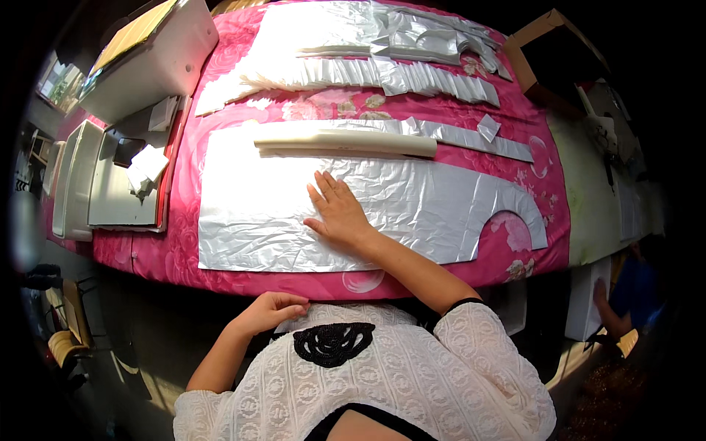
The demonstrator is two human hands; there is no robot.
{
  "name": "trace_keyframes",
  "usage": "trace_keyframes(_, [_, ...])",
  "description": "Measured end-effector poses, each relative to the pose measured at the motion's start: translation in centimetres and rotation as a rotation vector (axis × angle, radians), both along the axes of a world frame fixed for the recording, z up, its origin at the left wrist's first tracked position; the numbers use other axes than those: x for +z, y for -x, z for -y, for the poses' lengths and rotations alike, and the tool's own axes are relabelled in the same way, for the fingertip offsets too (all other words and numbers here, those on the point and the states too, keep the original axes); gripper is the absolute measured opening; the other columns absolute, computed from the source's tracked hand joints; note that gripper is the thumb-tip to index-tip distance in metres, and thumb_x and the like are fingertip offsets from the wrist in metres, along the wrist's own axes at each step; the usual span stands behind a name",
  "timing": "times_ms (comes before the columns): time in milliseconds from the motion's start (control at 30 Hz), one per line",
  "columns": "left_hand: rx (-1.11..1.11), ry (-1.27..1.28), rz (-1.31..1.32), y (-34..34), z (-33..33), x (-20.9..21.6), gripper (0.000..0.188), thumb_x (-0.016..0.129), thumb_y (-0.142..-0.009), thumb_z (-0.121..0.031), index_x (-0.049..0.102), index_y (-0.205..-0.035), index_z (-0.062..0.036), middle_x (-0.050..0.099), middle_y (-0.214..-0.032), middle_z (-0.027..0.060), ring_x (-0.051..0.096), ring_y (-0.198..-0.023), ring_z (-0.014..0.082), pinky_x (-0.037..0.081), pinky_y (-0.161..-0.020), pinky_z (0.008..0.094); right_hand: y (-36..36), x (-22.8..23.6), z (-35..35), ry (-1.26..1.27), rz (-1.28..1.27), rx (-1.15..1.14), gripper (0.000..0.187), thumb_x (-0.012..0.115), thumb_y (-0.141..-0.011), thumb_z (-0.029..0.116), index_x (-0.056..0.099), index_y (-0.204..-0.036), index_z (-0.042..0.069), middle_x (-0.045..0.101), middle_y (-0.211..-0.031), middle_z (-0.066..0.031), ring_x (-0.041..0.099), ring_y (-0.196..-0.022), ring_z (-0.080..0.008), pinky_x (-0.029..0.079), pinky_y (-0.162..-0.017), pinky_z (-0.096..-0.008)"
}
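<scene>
A wrinkled, silvery white plastic sheet (pixel 419 192) lies flat on the table, with a curved cut-out at its right end. My right hand (pixel 338 213) rests palm down on its middle, fingers spread and stretched out. Just beyond those fingertips, a long cream-coloured tube (pixel 346 142) lies across the sheet from left to right. My left hand (pixel 273 312) is below the table's near edge, close to my body. Its fingers are curled together toward the right, and I see nothing in them.
A pink floral cloth (pixel 187 250) covers the table. Farther back lie a fanned row of white folded pieces (pixel 338 76) and more plastic sheets (pixel 316 26). White foam box (pixel 158 62) and a tray (pixel 110 195) stand left; an open cardboard box (pixel 537 48) stands far right.
</scene>
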State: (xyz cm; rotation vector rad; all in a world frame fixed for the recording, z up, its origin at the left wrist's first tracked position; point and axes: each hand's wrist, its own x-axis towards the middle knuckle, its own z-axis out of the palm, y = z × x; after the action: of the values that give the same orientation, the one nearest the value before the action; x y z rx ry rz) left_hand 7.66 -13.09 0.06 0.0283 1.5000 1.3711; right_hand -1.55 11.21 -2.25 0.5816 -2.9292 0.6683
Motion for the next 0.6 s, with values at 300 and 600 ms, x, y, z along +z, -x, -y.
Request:
trace_keyframes(300, [0.381,0.128,-0.218,-1.7,0.0,-0.1,0.030,0.059,-0.085,-0.022,0.056,-0.108,-0.0028,0.063,-0.098,0.0088,0.061,-0.089,0.0162,0.049,-0.074,0.0278,-8.5,-0.8,10.6,0.388,0.217,0.402,0.059,0.047,-0.087,0.038,0.036,-0.131,0.000,0.023,-0.142,-0.0224,0.014,-0.136,-0.0336,0.009,-0.110,-0.0446])
trace_keyframes(600, [0.085,0.380,-0.885,2.7,-3.2,4.2,0.026,0.067,-0.071,-0.008,0.064,-0.096,-0.0021,0.065,-0.089,0.0134,0.064,-0.075,0.0240,0.051,-0.064,0.0315,-3.1,2.6,-7.2,0.524,0.027,0.209,0.012,0.066,-0.075,0.010,0.055,-0.079,0.006,0.056,-0.113,-0.0092,0.040,-0.122,-0.0296,0.033,-0.098,-0.0442])
